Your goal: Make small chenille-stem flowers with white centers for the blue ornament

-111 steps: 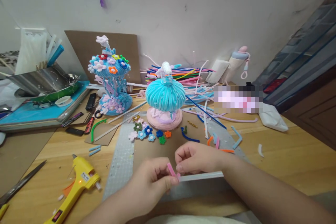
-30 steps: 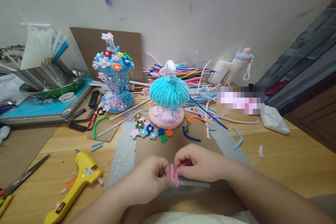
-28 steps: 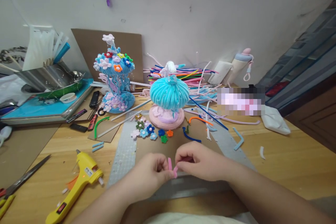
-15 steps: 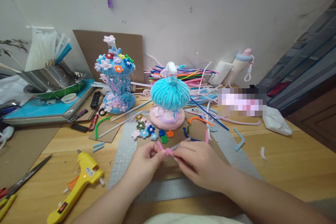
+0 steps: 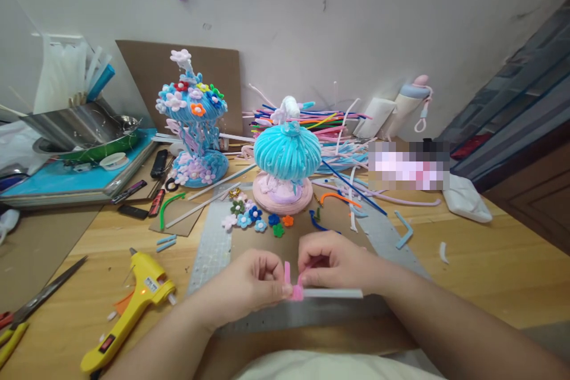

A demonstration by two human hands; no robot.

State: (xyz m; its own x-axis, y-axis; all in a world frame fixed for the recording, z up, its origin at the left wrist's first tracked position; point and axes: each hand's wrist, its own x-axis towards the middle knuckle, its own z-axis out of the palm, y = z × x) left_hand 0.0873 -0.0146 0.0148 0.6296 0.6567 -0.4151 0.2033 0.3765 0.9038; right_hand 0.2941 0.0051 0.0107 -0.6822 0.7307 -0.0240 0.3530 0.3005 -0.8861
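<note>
In the lower centre of the frame, the left hand [image 5: 256, 279] pinches a pink pipe cleaner [image 5: 297, 293] at the end of a slim white stick [image 5: 333, 294], the pink fuzz bent around it. The right hand [image 5: 332, 261], fingers curled in narrowly, grips the pipe cleaner's other stretch, while the stick points toward the right of the frame. Just above the hands sit small pipe-cleaner flowers [image 5: 260, 225] and a turquoise pleated dome [image 5: 287, 151] on a round pink base [image 5: 262, 199]. A yellow glue gun [image 5: 146, 279] lies on the bench [image 5: 472, 273] at lower left.
</note>
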